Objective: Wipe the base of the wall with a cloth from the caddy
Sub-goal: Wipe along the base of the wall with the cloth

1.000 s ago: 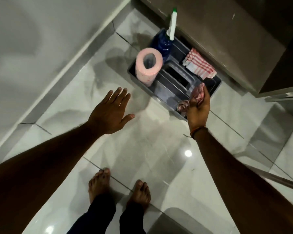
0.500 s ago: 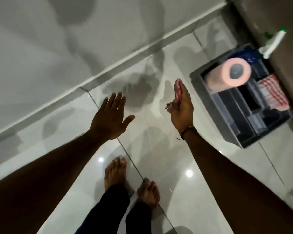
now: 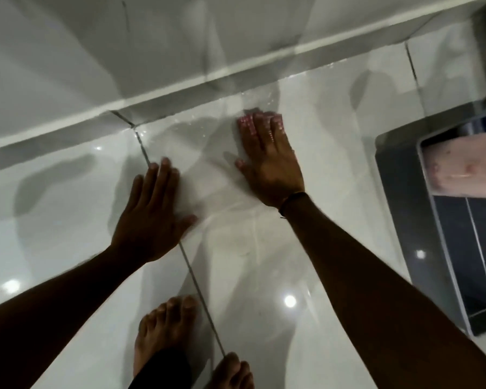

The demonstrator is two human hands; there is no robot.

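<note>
A red-and-white checked cloth (image 3: 246, 124) shows between and under the fingers of my right hand (image 3: 270, 167), which lies flat and low over the glossy floor, fingertips a short way from the grey base of the wall (image 3: 180, 96). Most of the cloth is hidden beneath the hand. My left hand (image 3: 152, 211) is spread flat with nothing in it, lower left of the right hand, over a tile joint. The dark grey caddy (image 3: 399, 175) stands at the right edge, cut off by the frame.
A pink paper roll (image 3: 460, 169) lies in the caddy's upper compartment. My bare feet (image 3: 166, 332) stand on the white tiles at the bottom centre. Water drops glisten on the floor near the wall base. A dark cabinet corner shows at top right.
My right hand has carried the cloth from the caddy leftward and down to the floor near the wall. The view has dropped closer to the floor, and the caddy has slid to the right edge.
</note>
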